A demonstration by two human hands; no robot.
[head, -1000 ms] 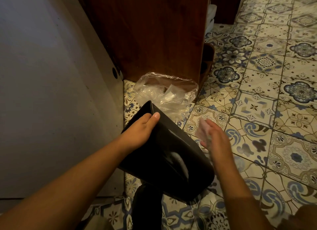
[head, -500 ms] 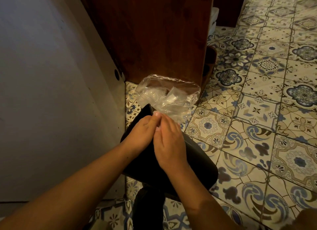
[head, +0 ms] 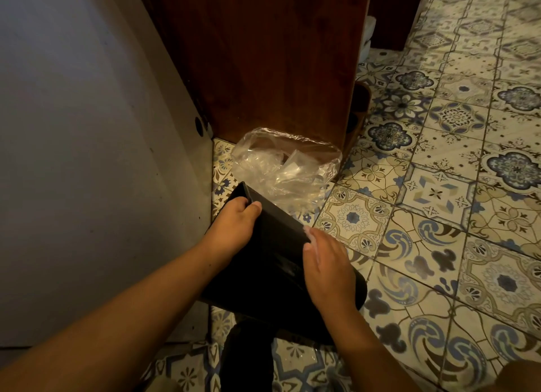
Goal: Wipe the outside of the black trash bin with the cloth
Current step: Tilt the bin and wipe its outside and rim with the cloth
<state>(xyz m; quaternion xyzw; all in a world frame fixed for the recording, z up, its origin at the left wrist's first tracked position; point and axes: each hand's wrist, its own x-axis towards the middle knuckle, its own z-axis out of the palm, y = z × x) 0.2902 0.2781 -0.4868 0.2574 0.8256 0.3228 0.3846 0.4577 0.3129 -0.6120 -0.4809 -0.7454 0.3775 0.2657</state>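
Right hand (head: 328, 263) slid off rim, flat on cloth (head: 307, 233); left hand (head: 234, 225) fingers clamp black trash bin (head: 272, 263) rim

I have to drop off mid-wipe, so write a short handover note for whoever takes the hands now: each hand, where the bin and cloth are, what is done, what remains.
Left hand: gripping the rim of the black trash bin, holding it tilted off the patterned floor.
Right hand: flat on the bin's upper outer side, pressing the cloth; only a pale edge shows past the fingertips.
Clear plastic bag: on the floor behind the bin, against the wooden cabinet.
Done: cloth is on the bin's upper side; how much is clean cannot be told.
Left: probably the remaining sides and the base, turning the bin as needed.
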